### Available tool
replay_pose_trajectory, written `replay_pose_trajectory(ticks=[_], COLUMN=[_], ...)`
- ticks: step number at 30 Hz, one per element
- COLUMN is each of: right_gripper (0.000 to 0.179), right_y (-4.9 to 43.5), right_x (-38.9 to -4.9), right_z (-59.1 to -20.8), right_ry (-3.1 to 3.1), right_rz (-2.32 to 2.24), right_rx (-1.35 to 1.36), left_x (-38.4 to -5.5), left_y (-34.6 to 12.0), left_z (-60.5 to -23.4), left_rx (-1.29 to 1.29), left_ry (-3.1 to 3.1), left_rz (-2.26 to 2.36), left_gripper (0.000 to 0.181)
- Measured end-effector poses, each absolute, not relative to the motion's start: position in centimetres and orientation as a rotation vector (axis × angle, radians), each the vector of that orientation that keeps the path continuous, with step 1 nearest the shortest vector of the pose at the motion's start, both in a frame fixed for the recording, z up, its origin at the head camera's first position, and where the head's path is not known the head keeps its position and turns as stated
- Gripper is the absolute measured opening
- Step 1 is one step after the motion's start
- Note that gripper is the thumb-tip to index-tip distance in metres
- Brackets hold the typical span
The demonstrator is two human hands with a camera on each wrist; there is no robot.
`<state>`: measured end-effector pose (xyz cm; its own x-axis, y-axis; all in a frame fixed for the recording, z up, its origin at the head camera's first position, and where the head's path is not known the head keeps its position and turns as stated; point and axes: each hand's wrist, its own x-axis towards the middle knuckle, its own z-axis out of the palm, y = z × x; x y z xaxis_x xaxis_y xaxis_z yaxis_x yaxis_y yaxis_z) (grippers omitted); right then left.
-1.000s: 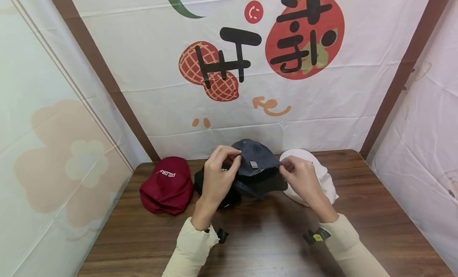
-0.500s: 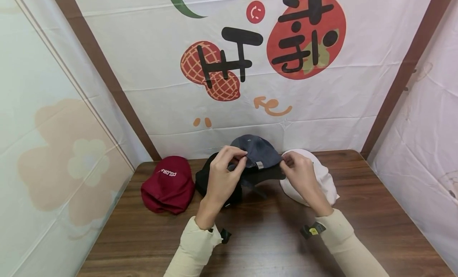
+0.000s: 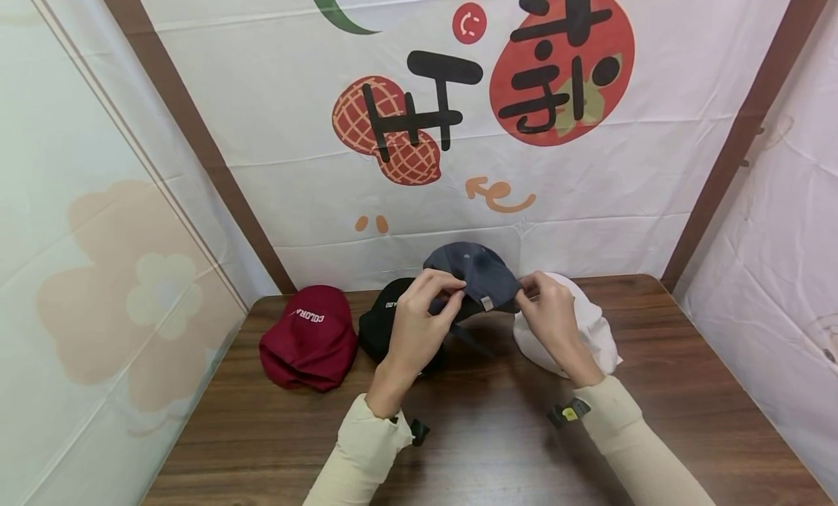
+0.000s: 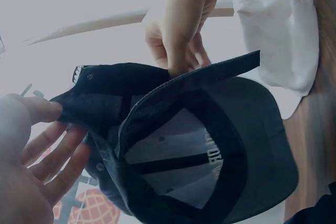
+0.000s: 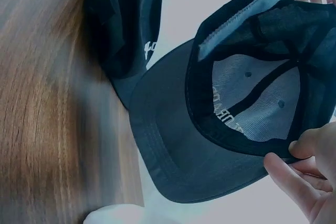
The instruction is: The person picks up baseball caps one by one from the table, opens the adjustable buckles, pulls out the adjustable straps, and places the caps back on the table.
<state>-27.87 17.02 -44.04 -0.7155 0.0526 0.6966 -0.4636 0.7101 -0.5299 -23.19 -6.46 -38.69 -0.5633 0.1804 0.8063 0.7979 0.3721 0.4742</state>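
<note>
Head view shows you holding the blue cap [image 3: 473, 275] up off the surface [image 3: 484, 433], above the gap between the black cap [image 3: 386, 324] and the white cap [image 3: 576, 324], with the red cap [image 3: 308, 339] further to your left. Your left hand [image 3: 419, 331] pinches the rear edge of the blue cap between thumb and curled fingers, and your right hand [image 3: 553, 320] pinches the opposite edge in the same way; the wrist views confirm both grips, showing the cap's inside, its sweatband and its brim [image 5: 168, 145] hanging below. Judging from this, you are handling the back strap [image 4: 220, 72] or turning the cap over, so keep both pinches close to the seam where the cloth is double, not on the soft crown, which would crumple. Hold the two hands level so the brim does not swing into the black cap just beneath it. Should you set the cap down, the bare wood in front of the row looks the safest spot.
</note>
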Motion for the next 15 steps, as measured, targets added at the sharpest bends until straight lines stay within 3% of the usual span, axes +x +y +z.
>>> replay_pose_trajectory(ticks=[15], right_gripper=[0.006], right_y=[17.4], right_x=[-29.6], right_z=[-45.9], right_ry=[-2.168], right_rz=[0.947], right_rx=[0.285], left_x=[-23.5], left_y=[-5.3], left_z=[-40.2], left_rx=[-0.897], left_ry=[-2.006], left_rz=[-1.147], left_gripper=[0.011])
